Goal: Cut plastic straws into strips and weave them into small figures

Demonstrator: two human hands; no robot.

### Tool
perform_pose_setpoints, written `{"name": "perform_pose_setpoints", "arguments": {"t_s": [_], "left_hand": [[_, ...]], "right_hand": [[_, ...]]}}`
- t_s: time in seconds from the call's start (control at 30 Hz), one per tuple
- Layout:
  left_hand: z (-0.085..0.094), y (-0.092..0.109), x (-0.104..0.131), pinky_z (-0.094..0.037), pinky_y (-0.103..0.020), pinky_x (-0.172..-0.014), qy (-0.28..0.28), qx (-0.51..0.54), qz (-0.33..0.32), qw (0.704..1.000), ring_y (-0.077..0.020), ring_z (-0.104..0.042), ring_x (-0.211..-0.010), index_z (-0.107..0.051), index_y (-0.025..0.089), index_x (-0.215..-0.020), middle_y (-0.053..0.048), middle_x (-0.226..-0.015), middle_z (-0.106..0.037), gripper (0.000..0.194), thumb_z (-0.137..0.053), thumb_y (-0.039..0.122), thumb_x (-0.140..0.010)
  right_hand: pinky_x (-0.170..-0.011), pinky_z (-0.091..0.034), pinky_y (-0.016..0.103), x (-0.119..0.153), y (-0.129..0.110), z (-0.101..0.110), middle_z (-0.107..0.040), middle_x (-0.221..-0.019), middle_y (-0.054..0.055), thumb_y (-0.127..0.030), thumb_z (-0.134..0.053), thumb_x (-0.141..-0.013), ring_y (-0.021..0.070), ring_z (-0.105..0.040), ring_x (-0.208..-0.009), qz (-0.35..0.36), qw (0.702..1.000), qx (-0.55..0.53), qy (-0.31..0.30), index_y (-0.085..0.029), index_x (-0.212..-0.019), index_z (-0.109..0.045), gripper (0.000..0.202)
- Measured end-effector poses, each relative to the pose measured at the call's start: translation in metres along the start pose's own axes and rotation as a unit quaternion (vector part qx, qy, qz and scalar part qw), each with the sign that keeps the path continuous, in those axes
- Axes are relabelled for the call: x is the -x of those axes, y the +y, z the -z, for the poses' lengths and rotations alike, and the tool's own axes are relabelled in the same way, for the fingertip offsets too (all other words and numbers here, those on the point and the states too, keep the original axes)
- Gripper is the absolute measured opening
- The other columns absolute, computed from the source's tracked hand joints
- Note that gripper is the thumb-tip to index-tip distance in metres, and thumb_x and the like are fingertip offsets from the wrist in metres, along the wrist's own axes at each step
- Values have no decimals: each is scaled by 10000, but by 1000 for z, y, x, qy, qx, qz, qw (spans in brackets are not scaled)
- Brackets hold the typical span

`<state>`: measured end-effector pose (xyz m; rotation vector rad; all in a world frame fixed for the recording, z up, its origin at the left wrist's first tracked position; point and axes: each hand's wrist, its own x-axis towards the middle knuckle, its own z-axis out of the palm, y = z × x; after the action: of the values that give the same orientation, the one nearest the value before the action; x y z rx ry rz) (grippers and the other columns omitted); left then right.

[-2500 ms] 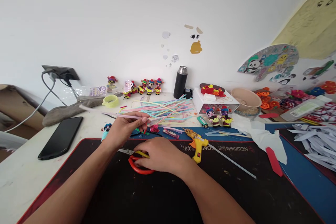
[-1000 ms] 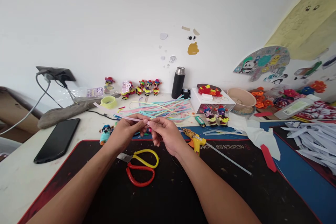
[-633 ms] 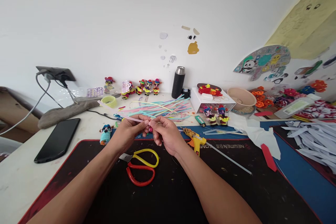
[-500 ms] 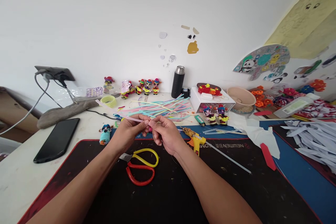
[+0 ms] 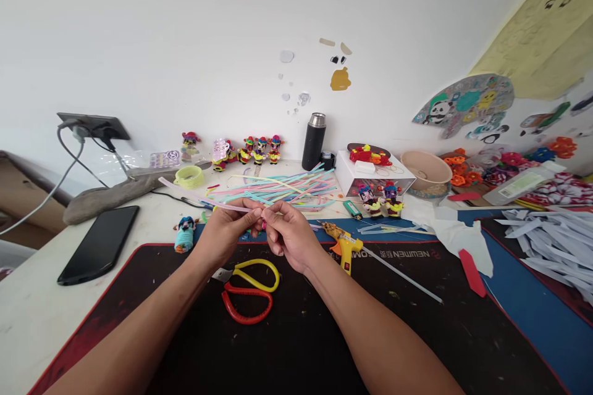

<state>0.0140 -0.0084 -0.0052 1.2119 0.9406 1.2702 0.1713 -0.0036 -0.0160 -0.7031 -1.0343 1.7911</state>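
Above the black desk mat (image 5: 296, 333), my left hand (image 5: 227, 231) is closed in a pinch on a long pale pink strip (image 5: 188, 192). The strip's free end sticks out to the left. Against its fingertips, my right hand (image 5: 291, 231) pinches a small dark pink piece (image 5: 264, 224), mostly hidden by the fingers. Whether strip and piece are joined, I cannot tell. Just below the hands lie scissors (image 5: 248, 307) with one yellow and one red handle. A yellow glue gun (image 5: 345, 250) rests right of my right hand, a clear glue stick (image 5: 401, 273) behind it.
Many pastel strips (image 5: 287, 188) lie behind the hands. Small figures (image 5: 262, 151) stand by the wall, near a black thermos (image 5: 314, 142). A phone (image 5: 99, 244) and a turquoise figure (image 5: 184, 234) are at left. White strips (image 5: 551, 253) pile up at right.
The pale pink strip's free end has swung slightly left and out. Both hands stay pinched together in nearly the same place; the whole view has shifted a little.
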Motion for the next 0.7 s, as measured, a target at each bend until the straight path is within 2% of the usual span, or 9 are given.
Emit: {"name": "perform_pose_setpoints", "arguments": {"t_s": [0.17, 0.7], "left_hand": [[-2, 2, 0, -472, -235, -561, 16, 24, 4, 1000, -134, -591, -615, -713, 168, -856, 4, -670, -673, 336, -896, 436, -770], [-1, 7, 1, -447, -245, -539, 13, -26, -3, 1000, -136, -557, -589, -716, 170, -814, 9, -637, -638, 364, -900, 472, -730]], "right_hand": [[-332, -289, 182, 0, -1, -1, -539, -496, -99, -602, -860, -727, 71, -402, -345, -12, 1000, -9, 6, -214, -868, -552, 515], [-345, -286, 188, 3, -3, -5, -560, -547, -84, -623, -862, -729, 70, -437, -365, -44, 999, -18, 13, -200, -897, -567, 542]]}}
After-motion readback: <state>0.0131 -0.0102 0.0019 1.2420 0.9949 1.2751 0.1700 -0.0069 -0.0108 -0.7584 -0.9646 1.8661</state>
